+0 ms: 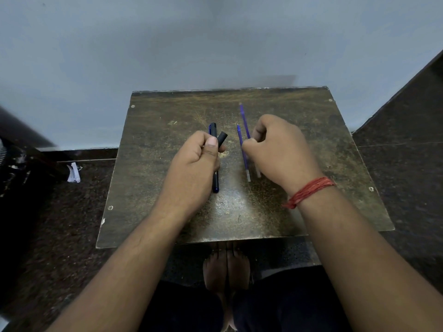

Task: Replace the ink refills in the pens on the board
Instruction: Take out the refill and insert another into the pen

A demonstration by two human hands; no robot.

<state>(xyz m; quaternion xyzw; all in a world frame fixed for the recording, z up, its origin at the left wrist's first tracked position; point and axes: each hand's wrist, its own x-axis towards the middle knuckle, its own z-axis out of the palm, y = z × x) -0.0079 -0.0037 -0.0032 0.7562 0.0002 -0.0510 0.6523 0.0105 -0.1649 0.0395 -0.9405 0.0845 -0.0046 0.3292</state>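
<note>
A worn brown board (pixel 311 140) lies in front of me. My left hand (pixel 194 164) grips a black pen barrel piece (pixel 222 138) between thumb and fingers. Under that hand a black pen (pixel 215 180) with blue trim lies on the board, its top end showing past my fingers. Two blue ink refills (pixel 244 154) lie side by side at the board's middle. My right hand (pixel 280 149) is curled over them and pinches the longer refill (pixel 245 121) near its middle. The fingertips hide part of both refills.
The board stands against a pale wall. Dark speckled floor surrounds it. A crumpled white scrap (pixel 73 173) lies on the floor at the left, next to a dark object (pixel 14 149). My bare feet (pixel 226 269) show below the board's near edge.
</note>
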